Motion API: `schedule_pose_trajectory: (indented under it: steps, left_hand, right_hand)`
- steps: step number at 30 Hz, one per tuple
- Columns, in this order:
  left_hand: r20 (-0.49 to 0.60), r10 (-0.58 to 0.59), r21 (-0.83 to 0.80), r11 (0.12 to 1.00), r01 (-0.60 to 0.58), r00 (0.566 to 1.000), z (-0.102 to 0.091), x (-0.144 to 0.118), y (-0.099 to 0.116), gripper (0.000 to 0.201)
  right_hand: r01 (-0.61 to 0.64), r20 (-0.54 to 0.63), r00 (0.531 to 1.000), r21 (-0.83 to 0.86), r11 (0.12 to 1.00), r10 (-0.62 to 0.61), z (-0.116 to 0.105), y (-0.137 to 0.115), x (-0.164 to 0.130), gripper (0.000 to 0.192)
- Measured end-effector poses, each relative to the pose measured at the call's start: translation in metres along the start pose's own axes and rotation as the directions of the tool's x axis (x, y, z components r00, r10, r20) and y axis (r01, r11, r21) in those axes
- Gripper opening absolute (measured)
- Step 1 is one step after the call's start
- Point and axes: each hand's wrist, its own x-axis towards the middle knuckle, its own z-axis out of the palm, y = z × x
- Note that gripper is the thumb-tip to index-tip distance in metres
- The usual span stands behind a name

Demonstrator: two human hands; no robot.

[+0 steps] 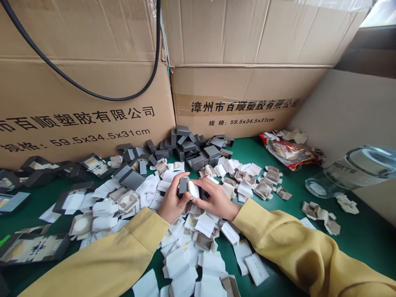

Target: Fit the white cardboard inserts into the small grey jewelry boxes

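Note:
Both hands meet over the heap in the middle of the head view. My left hand [173, 200] is closed on a small dark grey box [182, 187], held between thumb and fingers. Pinched in my right hand [216, 198] is a small white piece [193, 188], close against the grey box. A dark part shows behind the right fingers; whether it belongs to the white piece I cannot tell. Below the hands lie many folded white card inserts [179, 264]. Dark grey boxes [188, 146] are piled just beyond them.
Two large cardboard cartons [247, 86] wall off the back, and a black cable [117, 98] hangs before the left one. On the green table [287, 214], a red snack bag [291, 150] and a clear glass jar [349, 173] lie right. Open dark boxes [34, 247] lie left.

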Motion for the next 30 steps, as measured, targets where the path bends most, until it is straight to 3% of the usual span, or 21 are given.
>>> schedule_pose_trajectory:
  steps: [9, 16, 22, 30]
  left_hand:
    - [-0.087, 0.010, 0.001, 1.000, -0.010, 0.996, 0.0006, 0.0014, -0.0034, 0.067]
    - [-0.120, 0.028, 0.018, 0.999, -0.026, 0.992, -0.0007, 0.0049, 0.0005, 0.062]
    - [-0.124, 0.013, -0.014, 1.000, -0.014, 0.992, -0.0006, 0.0061, 0.0007, 0.059]
    - [-0.123, 0.044, -0.006, 0.999, -0.045, 0.991, 0.0003, 0.0077, 0.0012, 0.048]
  right_hand:
    - [-0.014, 0.040, 0.999, -0.092, 0.996, 0.018, 0.0018, -0.0008, -0.0018, 0.048]
    - [-0.080, 0.011, 0.997, -0.156, 0.985, 0.083, 0.0027, -0.0028, -0.0021, 0.042]
    - [0.046, 0.062, 0.998, -0.224, 0.974, -0.033, 0.0004, -0.0017, -0.0009, 0.021]
    - [0.143, 0.131, 0.987, -0.459, 0.877, -0.093, -0.0025, -0.0075, -0.0018, 0.019]
